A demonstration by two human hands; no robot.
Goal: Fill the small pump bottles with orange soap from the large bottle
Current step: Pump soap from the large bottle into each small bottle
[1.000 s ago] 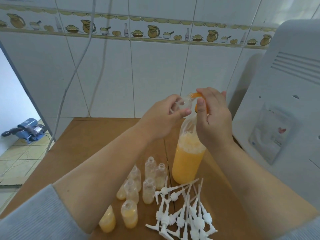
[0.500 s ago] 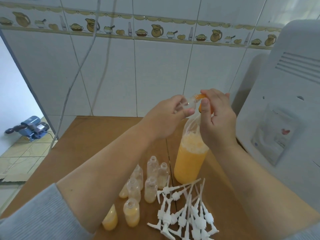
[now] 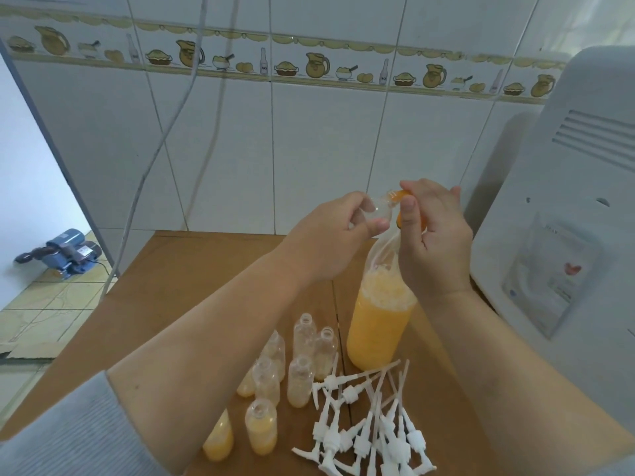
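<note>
Here, the opening step: uncapping the large bottle point(image 3: 378, 324), with small bottles point(image 3: 302, 365) waiting on the bench point(image 3: 178, 269).
Left hand point(image 3: 330, 235) pinches the neck, right hand point(image 3: 433, 242) grasps the orange cap point(image 3: 400, 218); next, twist it free, then pour.

Soft, even daylight with a cool bluish cast fills the scene, brightest at the left where the open doorway point(image 3: 24, 187) washes out nearly white. The white wall tiles point(image 3: 326, 149) carry a faint sheen but no hard glare. Shadows are weak and diffuse: a pale one lies on the wall beside the white appliance point(image 3: 567, 218), and dim ones sit under the forearms on the brown table point(image 3: 192, 269). Wide-angle distortion bends the tile joints and the hanging cables point(image 3: 161, 142) toward the edges. Detail is slightly soft throughout, with smeared compression texture.
</note>
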